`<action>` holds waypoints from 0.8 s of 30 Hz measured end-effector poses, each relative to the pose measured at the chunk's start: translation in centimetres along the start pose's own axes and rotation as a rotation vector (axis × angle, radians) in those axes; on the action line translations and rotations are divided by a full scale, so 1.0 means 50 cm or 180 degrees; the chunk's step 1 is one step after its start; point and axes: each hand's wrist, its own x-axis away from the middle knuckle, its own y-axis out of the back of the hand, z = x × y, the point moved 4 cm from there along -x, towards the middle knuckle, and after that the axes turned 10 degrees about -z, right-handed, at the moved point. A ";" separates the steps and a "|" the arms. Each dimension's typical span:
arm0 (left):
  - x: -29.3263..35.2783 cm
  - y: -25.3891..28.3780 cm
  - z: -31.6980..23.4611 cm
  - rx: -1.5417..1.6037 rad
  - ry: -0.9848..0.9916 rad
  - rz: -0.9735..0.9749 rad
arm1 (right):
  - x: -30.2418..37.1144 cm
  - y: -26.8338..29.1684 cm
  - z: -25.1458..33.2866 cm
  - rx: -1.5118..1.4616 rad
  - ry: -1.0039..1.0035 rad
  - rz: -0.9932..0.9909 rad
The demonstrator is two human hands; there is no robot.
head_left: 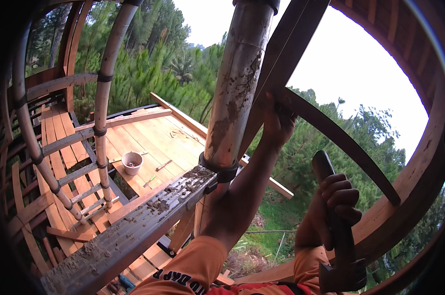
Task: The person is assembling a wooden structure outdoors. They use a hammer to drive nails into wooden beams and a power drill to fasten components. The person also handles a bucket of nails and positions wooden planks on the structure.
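My left hand [278,122] is raised at the dark wooden post [293,39], where a thin wooden brace [351,142] meets it. Its fingers are curled closed against the wood; what they pinch, if anything, is hidden. Lower and to the right, my right hand [336,196] is wrapped round the dark handle of a hammer [342,231]. The handle's butt points up and the dark head hangs down near my sleeve. Close in front of my left forearm stands a metal telescopic ladder tube [234,93], with a mud-caked rung [134,221] joined to it by a black collar.
A second ladder section [100,113] rises at the left. Below lies a plank platform [158,140] with a white bucket [132,162], a small hammer [164,165] and a green-handled tool [149,181]. A thick wooden beam [404,211] curves along the right, with trees and a grassy slope beyond.
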 end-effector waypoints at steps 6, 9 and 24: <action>-0.012 0.013 -0.015 -0.0386 -0.0007 0.0318 | 0.164 0.096 -0.286 0.1361 -0.3555 0.0492; 0.013 0.000 -0.016 -0.0205 -0.0107 -0.0101 | 0.113 0.051 -0.209 0.0317 -0.2415 -0.0419; 0.009 0.019 -0.004 0.0130 0.0057 -0.0202 | 0.113 0.036 -0.161 0.0323 -0.2175 -0.0060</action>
